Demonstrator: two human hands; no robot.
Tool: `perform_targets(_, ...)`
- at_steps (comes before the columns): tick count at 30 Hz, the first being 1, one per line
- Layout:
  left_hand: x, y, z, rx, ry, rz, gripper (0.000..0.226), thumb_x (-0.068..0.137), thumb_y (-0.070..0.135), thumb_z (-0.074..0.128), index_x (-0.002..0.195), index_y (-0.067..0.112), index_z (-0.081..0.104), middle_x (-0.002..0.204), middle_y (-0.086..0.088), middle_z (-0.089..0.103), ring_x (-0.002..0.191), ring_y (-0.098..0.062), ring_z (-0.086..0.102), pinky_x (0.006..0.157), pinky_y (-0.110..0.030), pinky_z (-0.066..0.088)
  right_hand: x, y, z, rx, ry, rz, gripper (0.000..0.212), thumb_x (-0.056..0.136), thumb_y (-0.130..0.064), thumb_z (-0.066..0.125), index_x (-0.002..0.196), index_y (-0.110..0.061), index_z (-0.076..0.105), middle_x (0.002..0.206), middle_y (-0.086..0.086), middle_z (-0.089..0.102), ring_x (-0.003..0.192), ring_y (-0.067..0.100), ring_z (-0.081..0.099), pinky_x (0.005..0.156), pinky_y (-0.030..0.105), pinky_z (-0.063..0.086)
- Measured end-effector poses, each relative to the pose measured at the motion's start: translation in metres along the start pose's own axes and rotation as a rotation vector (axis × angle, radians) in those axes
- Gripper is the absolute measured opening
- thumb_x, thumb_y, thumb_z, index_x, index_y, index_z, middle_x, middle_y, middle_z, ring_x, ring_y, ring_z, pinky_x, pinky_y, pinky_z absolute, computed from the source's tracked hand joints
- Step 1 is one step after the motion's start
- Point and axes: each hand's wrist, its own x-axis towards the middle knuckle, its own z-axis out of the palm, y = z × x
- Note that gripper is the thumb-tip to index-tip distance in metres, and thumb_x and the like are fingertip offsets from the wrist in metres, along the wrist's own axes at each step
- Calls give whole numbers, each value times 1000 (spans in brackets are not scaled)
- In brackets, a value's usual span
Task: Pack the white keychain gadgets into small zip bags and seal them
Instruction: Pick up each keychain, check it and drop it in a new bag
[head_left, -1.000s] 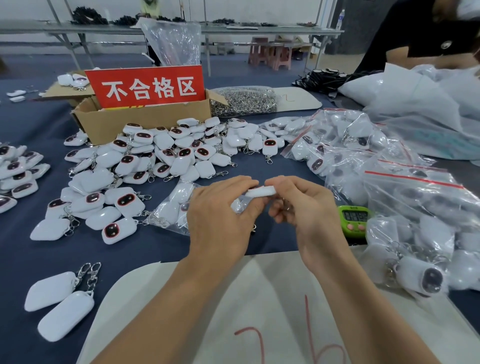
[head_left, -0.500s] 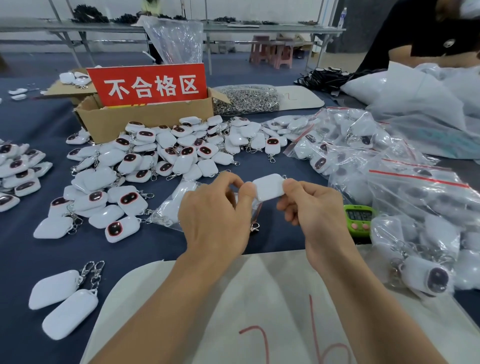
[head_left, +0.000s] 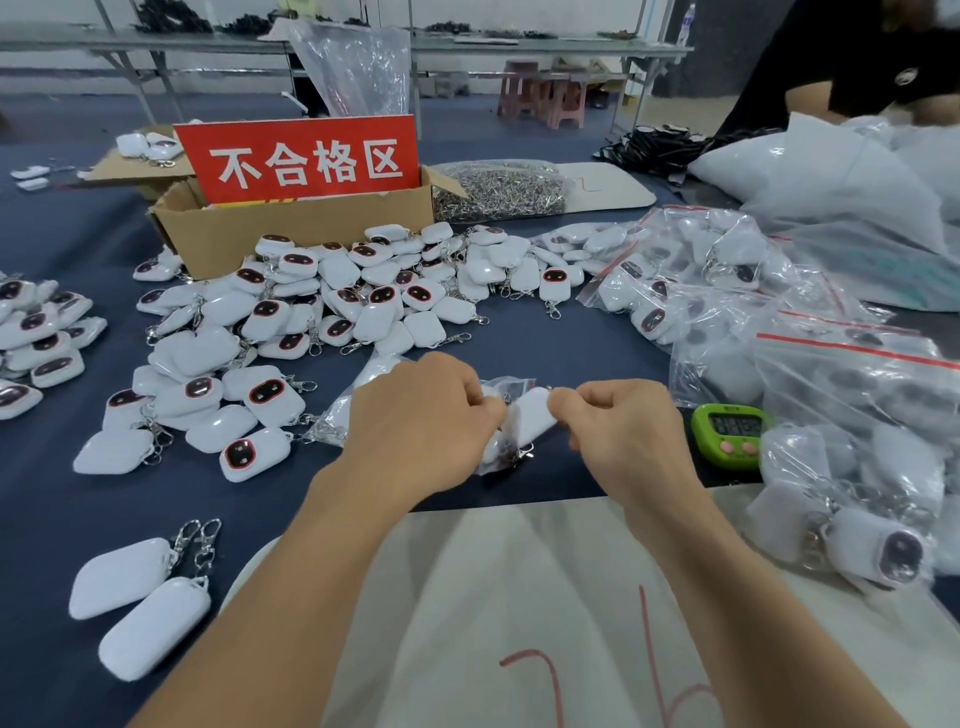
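Roughly midway, by the look of the piles: packing of one unit in progress, head view. The left hand (head_left: 426, 421) and the right hand (head_left: 628, 441) meet low over the dark blue worktop (head_left: 545, 343). Each hand's fingers are curled and pinch one side of a small zip bag (head_left: 511, 392) held between them. A white gadget (head_left: 532, 418) sits in this bag, its metal clip (head_left: 524, 453) hanging at the lower edge. The fingers cover most of the zip strip, so it cannot be told whether the seal is pressed shut or only being closed; sealing is probably the step in hand.

Done: a heap of filled small bags (head_left: 727, 296) lies to the right, with larger clear bags (head_left: 857, 395) holding more packed units beside it (their red strips are visible).

Left to do: a broad pile of loose gadgets (head_left: 337, 312) lies just beyond the hands, a second group (head_left: 36, 338) at the far left edge, and two face-down gadgets (head_left: 119, 577) near the person's left forearm. On this showing a large share of the stock is unpacked.

Also shown: a cardboard box (head_left: 291, 234) carrying a red sign (head_left: 306, 161) behind the pile, a green timer (head_left: 732, 431) just beside the right hand, and a white sheet (head_left: 519, 597) with red marks under the forearms.
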Motion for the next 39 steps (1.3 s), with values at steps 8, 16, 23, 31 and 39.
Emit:
perform_targets(8, 6, 3, -8, -264, 10, -15, 16, 82, 34, 58, 69, 30, 67, 67, 16, 66, 67, -4, 58, 55, -27, 35, -5, -15, 35, -176, -186, -115, 31, 93, -39, 63, 62, -40, 67, 43, -9, 46, 49, 15, 38, 47, 23, 30)
perform_targets(16, 6, -5, -7, -359, -3, -9, 30, 89, 41, 53, 75, 21, 71, 62, 11, 65, 64, -3, 63, 56, -28, 38, 24, 5, 9, -104, 234, -113, 19, 91, -18, 63, 84, -26, 78, 64, -13, 69, 67, 10, 62, 74, 29, 52)
perform_targets(23, 22, -43, -9, -422, 230, -246, 25, 89, 26, 56, 92, 43, 75, 68, 22, 66, 67, 0, 61, 59, -25, 41, 82, 8, 21, -123, 138, -53, 46, 95, -12, 55, 139, -21, 65, 142, 6, 63, 119, 17, 59, 101, 20, 38)
perform_targets(31, 29, -63, 2, -399, 326, -360, 29, 89, 21, 56, 101, 39, 76, 74, 26, 57, 70, 5, 52, 56, -19, 33, 156, -1, 53, -397, -3, -218, 71, 98, -25, 57, 160, -10, 28, 167, 11, 28, 155, 32, 20, 124, 44, 21)
perform_targets(39, 32, -58, 7, -345, 286, -324, 25, 91, 27, 57, 100, 42, 75, 70, 20, 61, 72, -3, 58, 59, -27, 43, 156, 1, 60, -551, 47, -314, 34, 96, -16, 55, 128, -12, 67, 124, 18, 69, 120, 38, 57, 94, 42, 45)
